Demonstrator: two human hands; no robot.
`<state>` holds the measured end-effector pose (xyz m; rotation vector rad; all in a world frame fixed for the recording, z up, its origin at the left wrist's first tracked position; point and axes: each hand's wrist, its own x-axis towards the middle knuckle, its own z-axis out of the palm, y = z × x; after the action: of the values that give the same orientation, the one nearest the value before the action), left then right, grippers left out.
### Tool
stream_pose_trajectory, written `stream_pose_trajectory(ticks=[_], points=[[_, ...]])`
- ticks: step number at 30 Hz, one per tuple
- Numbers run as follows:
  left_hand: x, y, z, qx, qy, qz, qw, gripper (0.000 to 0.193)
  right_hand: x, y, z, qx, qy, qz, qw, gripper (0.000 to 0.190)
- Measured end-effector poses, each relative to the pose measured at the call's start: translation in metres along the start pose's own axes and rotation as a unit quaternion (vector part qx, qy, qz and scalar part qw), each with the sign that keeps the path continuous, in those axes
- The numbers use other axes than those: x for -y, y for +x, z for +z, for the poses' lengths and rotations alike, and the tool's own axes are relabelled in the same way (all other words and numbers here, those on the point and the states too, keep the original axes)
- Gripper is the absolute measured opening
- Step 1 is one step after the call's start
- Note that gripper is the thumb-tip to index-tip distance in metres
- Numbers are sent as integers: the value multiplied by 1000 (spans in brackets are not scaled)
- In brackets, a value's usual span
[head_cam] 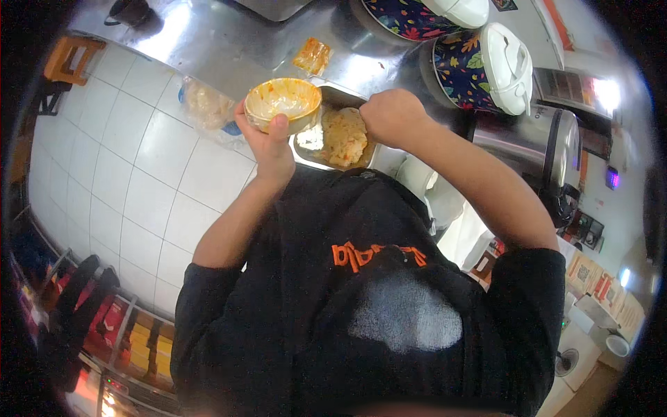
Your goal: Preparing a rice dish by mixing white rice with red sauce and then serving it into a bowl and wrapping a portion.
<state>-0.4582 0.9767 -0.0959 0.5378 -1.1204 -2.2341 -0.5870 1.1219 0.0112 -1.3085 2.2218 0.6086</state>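
My left hand [268,143] grips a small bowl [284,99], thumb at the near rim and fingers around its side. Orange-yellow sauce smears the bowl's inside, and clear plastic film seems to cling to it. Just right of the bowl, my right hand [393,117] is curled into a fist over the right side of a stainless steel tray [372,156]. Whatever it may hold is hidden by the fingers. In the tray lies a mound of pale brown, moist food [344,138]. Beyond the tray, a sauce-stained clear plastic packet [312,56] rests on the steel counter [234,52].
Two leaf-patterned insulated containers [458,70] with white lids stand at the back right. A steel appliance [531,146] is beside my right forearm. A plastic bag [208,107] hangs at the counter's left edge. A dark mug [127,13] and an orange stool [73,60] are far left.
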Motion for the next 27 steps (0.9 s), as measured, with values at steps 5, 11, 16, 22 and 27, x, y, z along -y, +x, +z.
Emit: stream_pose_trajectory(ticks=[5,11,16,22,27], points=[[1,-1,-4,24,5,-15,1000,75,6,-12,11,56,68,67,994,20],[-3,-2,2,30,14,-33,999,77,4,-13,44,37,141,62,987,25],[1,-2,1,40,23,-13,999,79,18,-3,44,42,183,65,980,26],[-1,-3,0,45,8,-22,999,78,24,5,34,12,266,62,962,28],[0,6,-2,52,-61,-73,994,78,0,-7,48,-56,289,41,955,28]])
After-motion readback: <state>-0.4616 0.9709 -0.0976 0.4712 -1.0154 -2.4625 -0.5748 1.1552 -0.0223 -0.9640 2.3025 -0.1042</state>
